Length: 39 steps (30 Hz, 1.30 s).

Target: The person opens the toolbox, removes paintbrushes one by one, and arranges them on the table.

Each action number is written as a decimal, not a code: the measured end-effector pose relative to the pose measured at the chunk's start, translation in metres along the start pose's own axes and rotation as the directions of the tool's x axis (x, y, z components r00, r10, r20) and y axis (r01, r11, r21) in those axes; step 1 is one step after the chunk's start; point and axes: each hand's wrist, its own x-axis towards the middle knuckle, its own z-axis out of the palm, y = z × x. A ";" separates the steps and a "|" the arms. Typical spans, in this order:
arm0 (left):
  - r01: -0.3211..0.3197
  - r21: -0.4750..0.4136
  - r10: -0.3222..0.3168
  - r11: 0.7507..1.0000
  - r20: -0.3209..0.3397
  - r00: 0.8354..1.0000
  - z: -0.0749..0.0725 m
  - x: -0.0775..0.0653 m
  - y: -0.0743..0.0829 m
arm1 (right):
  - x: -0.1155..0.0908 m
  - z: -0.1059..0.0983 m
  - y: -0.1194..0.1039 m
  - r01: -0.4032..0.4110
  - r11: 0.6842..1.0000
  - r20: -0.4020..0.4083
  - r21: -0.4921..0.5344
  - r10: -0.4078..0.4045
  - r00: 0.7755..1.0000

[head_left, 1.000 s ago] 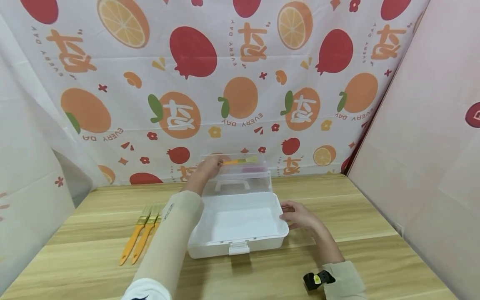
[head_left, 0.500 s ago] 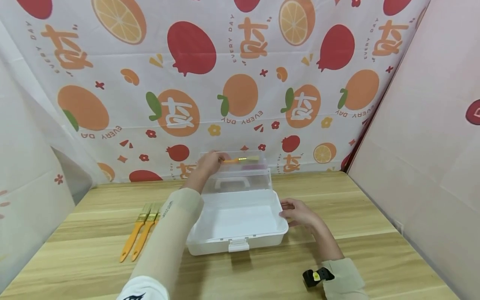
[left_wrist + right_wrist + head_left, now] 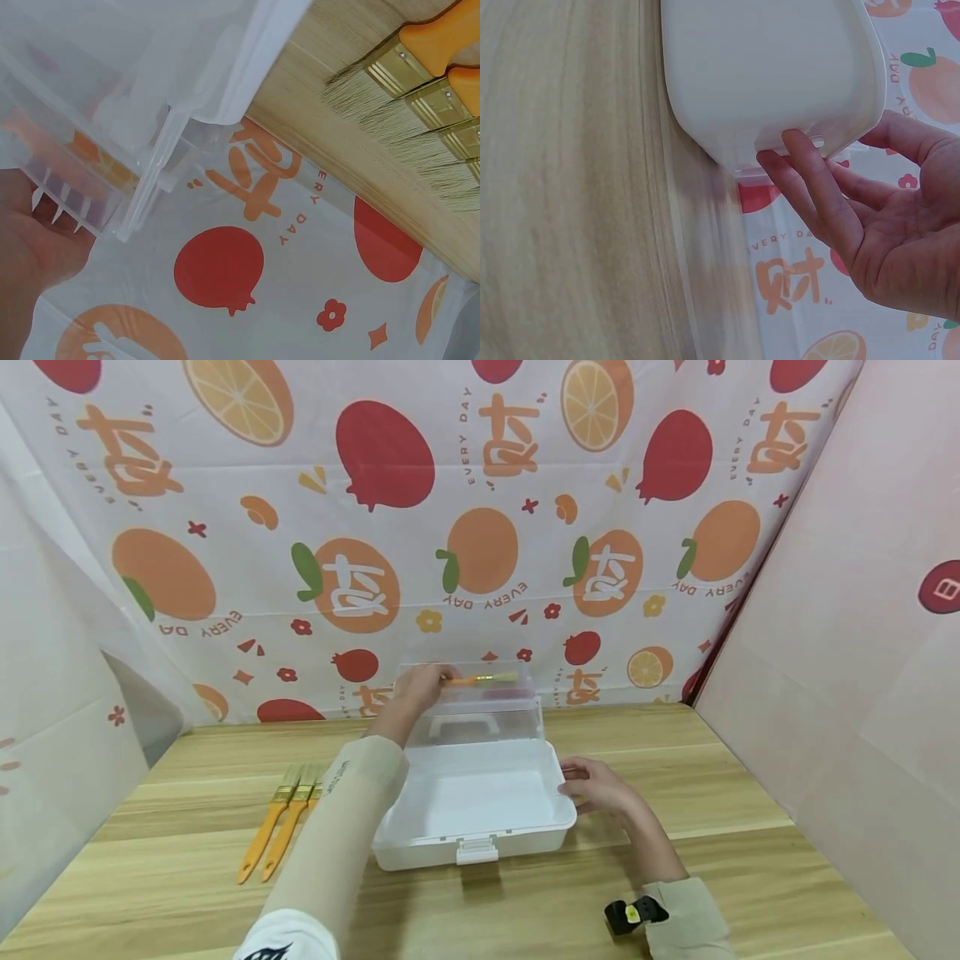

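Observation:
My left hand reaches over the white plastic box to its raised clear lid. Its fingertips pinch the orange handle end of a paintbrush, whose bristles point right. In the left wrist view, the clear plastic partly covers the fingers of my left hand. My right hand steadies the box's right end. In the right wrist view, fairly straight fingers of my right hand touch the outer wall of the white box.
Several more paintbrushes with orange handles lie side by side on the wooden table, left of the box. Behind stands a fruit-printed curtain, close to the lid. A pale wall sheet borders the right side.
The head view has shifted slightly. Both hands, the paintbrush and the box otherwise stay in nearly the same places.

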 end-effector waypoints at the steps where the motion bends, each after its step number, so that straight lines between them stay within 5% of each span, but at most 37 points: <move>1: -0.006 0.007 0.006 1.000 -0.012 1.000 0.000 0.000 0.000 | 0.000 0.000 0.000 0.003 1.000 0.001 -0.005 -0.003 1.000; 12: -0.046 0.060 0.051 0.997 -0.092 0.994 -0.008 -0.003 0.005 | -0.002 0.000 -0.002 0.008 1.000 0.003 -0.007 -0.008 1.000; 27: -0.013 0.062 0.014 0.998 -0.013 1.000 -0.011 -0.008 0.015 | -0.005 0.002 -0.001 0.011 1.000 0.008 -0.019 -0.011 1.000; 39: -0.032 0.212 0.036 0.977 -0.013 0.999 -0.017 -0.014 0.016 | -0.005 0.003 -0.001 0.015 1.000 0.004 -0.026 -0.015 1.000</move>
